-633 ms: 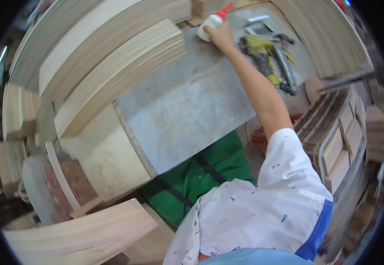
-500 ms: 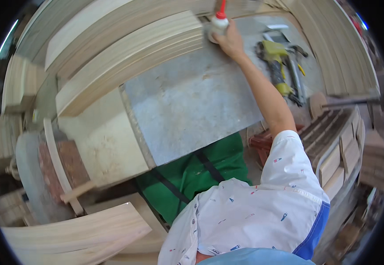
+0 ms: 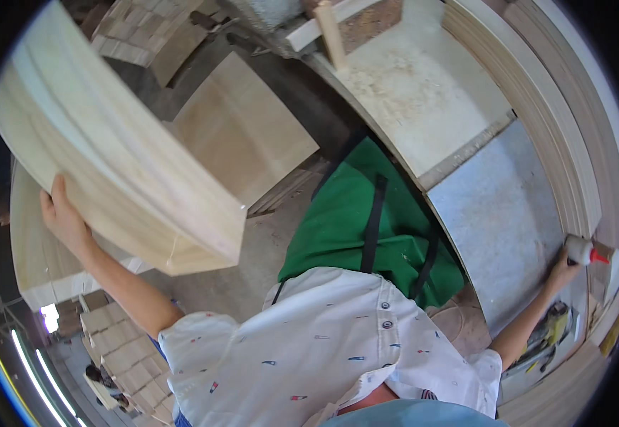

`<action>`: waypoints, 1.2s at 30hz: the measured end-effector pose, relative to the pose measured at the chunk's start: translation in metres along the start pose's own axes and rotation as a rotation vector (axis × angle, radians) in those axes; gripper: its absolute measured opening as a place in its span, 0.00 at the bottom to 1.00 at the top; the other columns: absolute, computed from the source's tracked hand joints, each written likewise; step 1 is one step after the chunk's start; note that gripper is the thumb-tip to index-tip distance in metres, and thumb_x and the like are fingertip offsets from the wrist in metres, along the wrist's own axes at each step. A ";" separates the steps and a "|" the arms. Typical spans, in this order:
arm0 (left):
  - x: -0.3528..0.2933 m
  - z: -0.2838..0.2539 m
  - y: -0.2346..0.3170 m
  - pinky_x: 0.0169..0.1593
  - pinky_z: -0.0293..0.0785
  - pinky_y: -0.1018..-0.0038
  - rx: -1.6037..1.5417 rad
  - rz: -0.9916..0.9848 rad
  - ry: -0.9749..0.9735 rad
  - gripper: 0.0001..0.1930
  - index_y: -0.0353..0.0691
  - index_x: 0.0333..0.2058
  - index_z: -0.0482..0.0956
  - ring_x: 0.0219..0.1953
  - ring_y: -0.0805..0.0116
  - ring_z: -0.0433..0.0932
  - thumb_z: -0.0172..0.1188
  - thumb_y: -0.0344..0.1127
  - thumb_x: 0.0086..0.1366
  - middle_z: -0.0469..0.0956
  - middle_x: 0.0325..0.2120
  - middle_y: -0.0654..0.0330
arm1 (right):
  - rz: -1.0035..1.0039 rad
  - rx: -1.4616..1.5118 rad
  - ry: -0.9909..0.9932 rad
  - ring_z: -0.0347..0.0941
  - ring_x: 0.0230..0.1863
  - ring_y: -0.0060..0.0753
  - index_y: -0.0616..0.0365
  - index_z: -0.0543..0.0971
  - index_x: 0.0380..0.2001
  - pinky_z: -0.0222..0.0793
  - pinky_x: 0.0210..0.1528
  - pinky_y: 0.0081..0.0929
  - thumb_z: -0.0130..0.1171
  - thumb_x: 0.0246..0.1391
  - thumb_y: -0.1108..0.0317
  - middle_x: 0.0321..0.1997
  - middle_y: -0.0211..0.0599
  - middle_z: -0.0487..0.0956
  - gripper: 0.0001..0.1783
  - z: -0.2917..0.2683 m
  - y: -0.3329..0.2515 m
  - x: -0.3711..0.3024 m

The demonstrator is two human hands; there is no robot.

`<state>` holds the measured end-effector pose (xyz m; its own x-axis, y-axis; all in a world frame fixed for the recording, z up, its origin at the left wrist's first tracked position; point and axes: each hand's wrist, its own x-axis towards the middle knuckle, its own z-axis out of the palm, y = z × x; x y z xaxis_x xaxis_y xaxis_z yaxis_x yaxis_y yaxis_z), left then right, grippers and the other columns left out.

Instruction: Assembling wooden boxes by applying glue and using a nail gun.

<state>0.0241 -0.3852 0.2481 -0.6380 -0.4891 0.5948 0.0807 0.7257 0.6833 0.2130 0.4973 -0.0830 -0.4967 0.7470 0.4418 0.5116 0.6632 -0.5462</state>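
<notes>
At the left, my left hand (image 3: pixel 67 220) lies against the edge of a tall stack of pale wooden boards (image 3: pixel 131 142), its fingers apart. My right hand (image 3: pixel 560 273), at the far right, is closed around a white squeeze bottle (image 3: pixel 578 249) with a red nozzle, probably glue. The bottle is tilted sideways beside the end of a stack of long, thin boards (image 3: pixel 537 92). Between that stack and my green apron (image 3: pixel 345 220) is a workbench with a grey metal sheet (image 3: pixel 501 213) on it.
Several tools with yellow parts (image 3: pixel 555 324) lie near my right forearm. A pale board surface with sawdust (image 3: pixel 423 78) adjoins the metal sheet. On the left stand a flat wooden panel (image 3: pixel 242 135), stacked wood blocks (image 3: pixel 121 349) and another board stack (image 3: pixel 46 249).
My view has swung left, away from the bench. My left hand, formerly out of view, now touches the left board stack. The bottle stays in my right hand.
</notes>
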 end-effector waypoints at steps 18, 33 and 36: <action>-0.104 0.134 -0.311 0.43 0.71 0.58 0.554 -0.378 -0.412 0.19 0.31 0.34 0.77 0.39 0.42 0.77 0.54 0.44 0.55 0.78 0.33 0.39 | 0.075 0.192 0.200 0.76 0.28 0.27 0.69 0.79 0.32 0.73 0.33 0.23 0.56 0.58 0.58 0.24 0.38 0.79 0.20 -0.082 -0.167 -0.057; -0.106 0.176 -0.455 0.50 0.68 0.56 0.631 -0.437 -0.517 0.21 0.27 0.38 0.75 0.45 0.39 0.74 0.52 0.44 0.58 0.75 0.39 0.36 | 0.122 0.273 -0.252 0.69 0.25 0.18 0.62 0.78 0.43 0.68 0.32 0.18 0.51 0.62 0.63 0.21 0.29 0.74 0.15 -0.052 -0.193 -0.123; -0.118 0.177 -0.504 0.51 0.69 0.59 0.642 -0.199 -0.697 0.23 0.30 0.43 0.76 0.46 0.42 0.74 0.51 0.47 0.61 0.77 0.40 0.40 | 0.164 0.066 -0.388 0.73 0.30 0.23 0.64 0.77 0.44 0.71 0.35 0.21 0.50 0.61 0.65 0.27 0.33 0.77 0.15 -0.048 -0.210 -0.147</action>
<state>-0.0770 -0.6072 -0.2414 -0.9224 -0.3850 -0.0323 -0.3797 0.8880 0.2594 0.2125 0.2505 0.0005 -0.6458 0.7617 0.0517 0.5661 0.5232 -0.6371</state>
